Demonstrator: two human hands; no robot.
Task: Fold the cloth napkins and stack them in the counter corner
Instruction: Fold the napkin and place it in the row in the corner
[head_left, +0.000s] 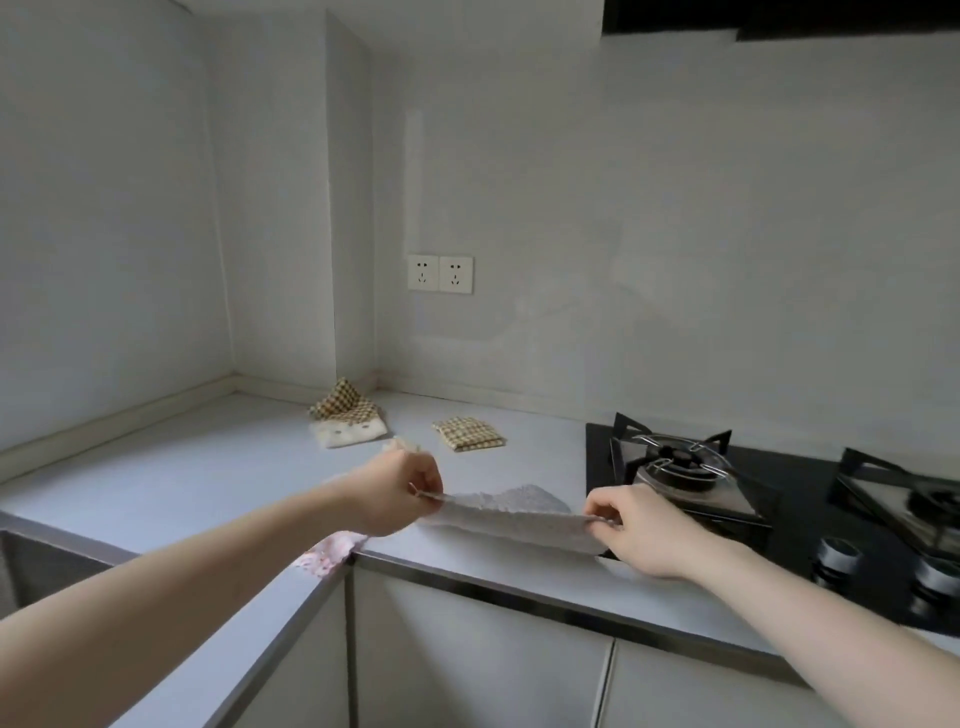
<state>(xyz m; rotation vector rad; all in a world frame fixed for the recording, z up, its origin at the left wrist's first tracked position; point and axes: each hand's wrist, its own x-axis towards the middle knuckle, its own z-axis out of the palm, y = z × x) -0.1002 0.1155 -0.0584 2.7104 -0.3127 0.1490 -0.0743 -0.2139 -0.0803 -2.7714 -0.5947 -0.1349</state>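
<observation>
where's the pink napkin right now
In the head view the pink napkin lies at the counter's front edge, lower left of centre, mostly hidden under the left forearm, just left of the grey napkin.

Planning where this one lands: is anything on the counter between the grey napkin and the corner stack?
The grey napkin has bare counter toward the corner stack; a folded checked napkin lies just right of that line.

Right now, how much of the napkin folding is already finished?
Done: a folded checked napkin and a small pile lie near the corner, apart. In hand: left hand and right hand pinch a grey napkin. Left: the pink napkin, stacking.
</observation>
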